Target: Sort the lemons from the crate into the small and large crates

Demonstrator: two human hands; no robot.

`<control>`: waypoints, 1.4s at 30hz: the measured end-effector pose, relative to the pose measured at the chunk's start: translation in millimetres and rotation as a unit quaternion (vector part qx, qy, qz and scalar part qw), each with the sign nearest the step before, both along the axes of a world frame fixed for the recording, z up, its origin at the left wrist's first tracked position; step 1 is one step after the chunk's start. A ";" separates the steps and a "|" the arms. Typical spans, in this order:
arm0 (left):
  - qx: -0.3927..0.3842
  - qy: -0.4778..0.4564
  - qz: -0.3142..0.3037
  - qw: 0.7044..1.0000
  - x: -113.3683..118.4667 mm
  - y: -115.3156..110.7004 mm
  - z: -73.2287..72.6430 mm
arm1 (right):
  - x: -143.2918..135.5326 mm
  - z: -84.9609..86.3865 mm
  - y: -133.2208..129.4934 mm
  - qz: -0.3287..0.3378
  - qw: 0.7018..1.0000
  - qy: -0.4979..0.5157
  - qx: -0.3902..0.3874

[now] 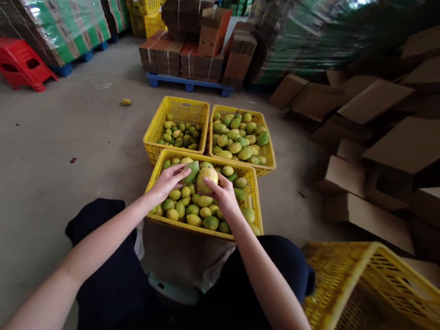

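My left hand (171, 181) is closed on a green fruit (192, 172) above the near yellow crate (204, 231). Just to its right, my right hand (221, 190) grips a larger pale yellow fruit (207, 180), thumb on top. The two fruits are side by side, close together. Many green and yellow fruits fill the crate under my hands. Behind it stand two more yellow crates: the back left one (150, 144) holds smaller fruits, while the back right one (270, 153) holds larger ones.
An overturned yellow crate (347, 297) lies at the lower right. Open cardboard boxes (414, 143) are heaped on the right. Flattened cartons (162, 54) sit on a blue pallet (189, 84). A red stool (20, 62) and a loose fruit (125, 102) are at the left.
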State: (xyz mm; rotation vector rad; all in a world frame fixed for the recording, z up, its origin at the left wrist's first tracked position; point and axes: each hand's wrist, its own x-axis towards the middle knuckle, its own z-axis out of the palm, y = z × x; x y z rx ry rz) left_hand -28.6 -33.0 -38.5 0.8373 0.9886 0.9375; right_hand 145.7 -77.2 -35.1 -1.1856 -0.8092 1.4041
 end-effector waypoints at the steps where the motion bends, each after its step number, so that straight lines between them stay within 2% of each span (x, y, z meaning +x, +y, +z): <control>1: 0.005 0.002 -0.006 1.000 -0.2 -0.3 -0.3 | 0.0 0.0 0.0 0.000 1.000 0.002 0.000; 7: 0.000 0.022 -0.011 1.000 -0.8 0.7 -4.9 | -0.5 -0.6 1.0 0.001 1.000 0.003 -0.006; 18: -0.051 -0.009 -0.004 0.999 0.2 2.8 -11.0 | 0.6 -3.4 1.1 0.016 1.000 -0.001 -0.006; 20: -0.054 -0.004 -0.023 0.998 -0.9 2.8 -10.2 | 0.9 -2.6 1.1 0.013 1.000 -0.002 -0.010; 25: -0.086 0.026 -0.116 0.989 -4.9 2.3 -5.1 | 4.4 0.4 3.7 0.011 0.999 0.031 -0.040; 31: -0.112 0.012 -0.133 0.985 -3.9 1.6 -1.7 | 9.0 -1.0 7.5 0.018 0.997 0.042 -0.063; 38: -0.091 0.060 -0.139 0.984 -6.3 4.0 5.4 | 8.1 6.0 10.2 0.011 0.986 0.092 -0.138; 42: -0.136 0.081 -0.129 0.979 -3.4 2.1 7.9 | 9.1 8.3 13.1 0.076 0.972 0.078 -0.207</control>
